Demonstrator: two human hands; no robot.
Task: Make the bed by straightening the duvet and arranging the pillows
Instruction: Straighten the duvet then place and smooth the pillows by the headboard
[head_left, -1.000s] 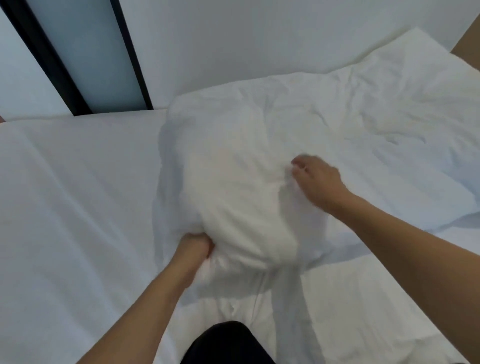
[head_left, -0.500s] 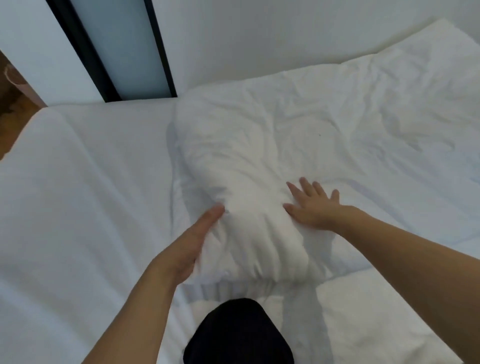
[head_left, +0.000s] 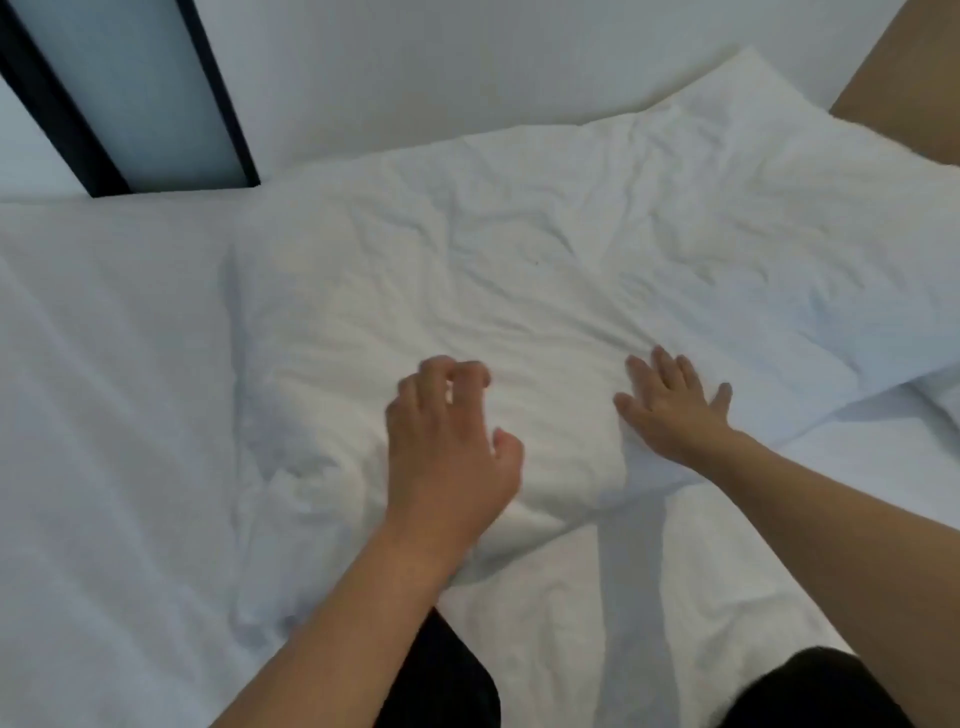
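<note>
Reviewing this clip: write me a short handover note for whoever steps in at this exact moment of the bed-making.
Left hand: open, fingers curled, over the near end of the pillow, gripping nothing.
Right hand: open, flat on the pillow's near right part.
Pillow: lying flat and wrinkled on the white sheet, far edge by the wall.
Done: pillow laid down.
Left: smooth its creases, square it up; the duvet cannot be clearly made out in this view.

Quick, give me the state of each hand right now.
Left hand: open, fingers curled, holding nothing, over the rumpled white fabric duvet.
Right hand: open, pressed flat on the duvet, holding nothing.
</note>
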